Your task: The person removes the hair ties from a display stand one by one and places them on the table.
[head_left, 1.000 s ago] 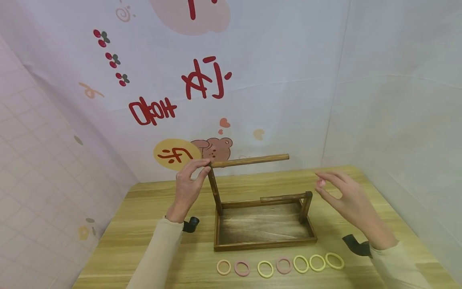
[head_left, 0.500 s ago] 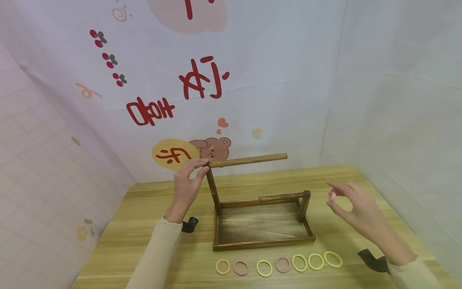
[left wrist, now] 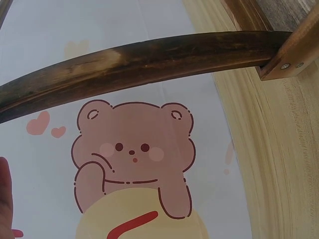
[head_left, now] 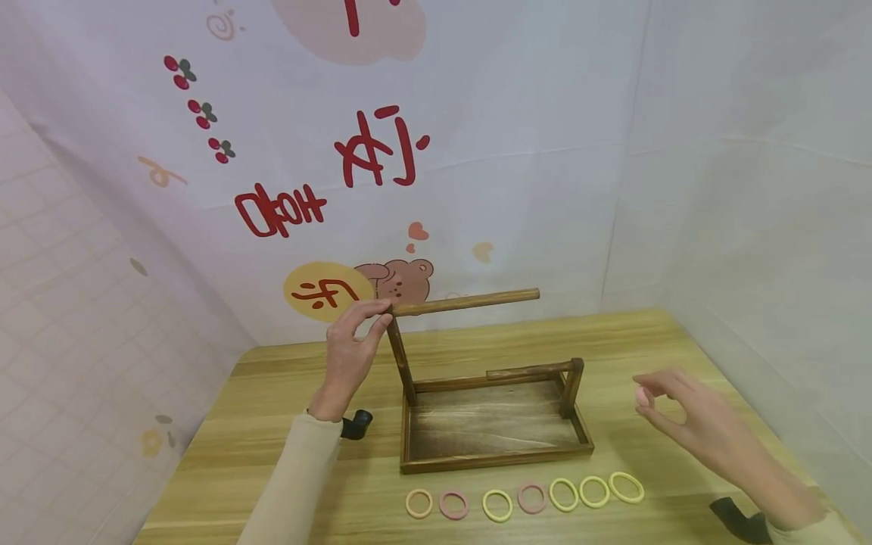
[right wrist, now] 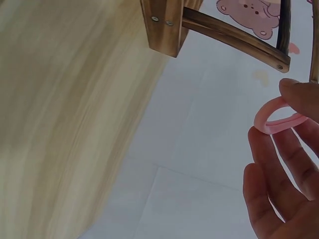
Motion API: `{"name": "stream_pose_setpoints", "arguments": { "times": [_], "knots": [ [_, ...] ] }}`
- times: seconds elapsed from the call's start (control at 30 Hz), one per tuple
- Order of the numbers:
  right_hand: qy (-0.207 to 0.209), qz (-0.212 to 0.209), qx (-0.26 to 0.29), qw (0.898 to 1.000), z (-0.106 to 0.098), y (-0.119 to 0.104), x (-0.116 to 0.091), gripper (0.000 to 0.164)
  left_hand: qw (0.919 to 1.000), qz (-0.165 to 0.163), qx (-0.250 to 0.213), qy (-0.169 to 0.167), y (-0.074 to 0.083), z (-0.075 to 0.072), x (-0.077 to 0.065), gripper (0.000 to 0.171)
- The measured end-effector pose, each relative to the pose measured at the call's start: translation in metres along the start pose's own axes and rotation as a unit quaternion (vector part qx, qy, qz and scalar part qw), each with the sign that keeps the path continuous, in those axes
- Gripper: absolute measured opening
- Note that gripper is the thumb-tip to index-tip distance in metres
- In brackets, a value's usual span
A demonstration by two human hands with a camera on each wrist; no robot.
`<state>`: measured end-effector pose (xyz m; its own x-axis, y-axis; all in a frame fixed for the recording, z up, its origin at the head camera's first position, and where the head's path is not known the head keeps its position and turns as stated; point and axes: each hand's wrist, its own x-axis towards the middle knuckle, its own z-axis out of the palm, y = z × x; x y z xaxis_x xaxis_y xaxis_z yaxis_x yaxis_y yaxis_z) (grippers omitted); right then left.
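A dark wooden rack (head_left: 497, 462) with a tray base stands on the table. It has a tall post with a long bar (head_left: 470, 301) on the left and a short post with a shorter bar (head_left: 527, 372) on the right. My left hand (head_left: 349, 359) pinches the top corner of the tall post. To the right of the rack, above the table, my right hand (head_left: 711, 428) holds a pink hair tie (right wrist: 262, 119) between thumb and fingers. Both bars are bare. In the left wrist view, only a fingertip (left wrist: 5, 194) shows at the left edge.
Several hair ties in yellow (head_left: 497, 519), pink (head_left: 453, 516) and orange (head_left: 418, 516) lie in a row in front of the rack on the wood-grain table (head_left: 272, 469). Behind the table hangs a white printed cloth (head_left: 518, 189). Black straps show at both wrists.
My right hand has moved right and down, away from the rack, with the pink hair tie still pinched. The left hand stays on the tall post, and the view has shifted slightly.
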<state>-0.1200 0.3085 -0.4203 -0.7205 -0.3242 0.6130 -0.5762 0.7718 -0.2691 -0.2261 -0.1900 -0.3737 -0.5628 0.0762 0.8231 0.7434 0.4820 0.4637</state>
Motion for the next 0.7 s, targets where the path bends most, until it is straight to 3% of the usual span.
{"name": "stream_pose_setpoints", "arguments": {
  "times": [0.5, 0.7],
  "knots": [
    [-0.004, -0.049, -0.034, 0.998, -0.005, 0.006, -0.03, 0.052, 1.0, -0.002, -0.002, 0.005, 0.001, 0.0, 0.001, 0.023],
    [-0.009, -0.063, -0.042, 0.997, 0.002, 0.01, -0.045, 0.045, 1.0, -0.006, -0.004, 0.003, 0.001, 0.0, 0.0, 0.022]
  ]
}}
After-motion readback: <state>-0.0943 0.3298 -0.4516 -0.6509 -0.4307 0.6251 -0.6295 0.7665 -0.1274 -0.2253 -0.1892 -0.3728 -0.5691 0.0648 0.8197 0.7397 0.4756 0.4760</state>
